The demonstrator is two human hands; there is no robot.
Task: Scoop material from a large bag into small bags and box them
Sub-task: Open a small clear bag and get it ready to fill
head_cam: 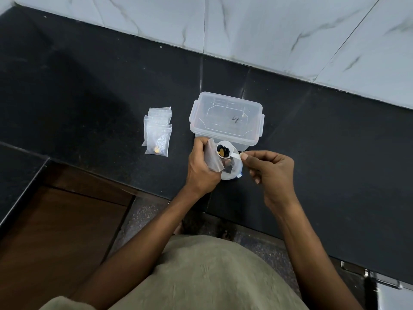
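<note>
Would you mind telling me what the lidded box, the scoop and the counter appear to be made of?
Lidded box: clear, slightly frosted plastic, since the counter shows through it and it has moulded clip latches.
Scoop: smooth white plastic, probably, holding dark pieces.
Counter: likely polished black stone, finely speckled with a dull sheen.

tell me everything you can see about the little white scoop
The white scoop looks like plastic: a small round bowl with a short flat handle running to the right. The right hand pinches the handle end between thumb and fingers. The bowl faces up and holds several dark pieces and one yellowish one. It is held above the black counter, just in front of the clear plastic box, right beside the small bag that the left hand holds.
</note>
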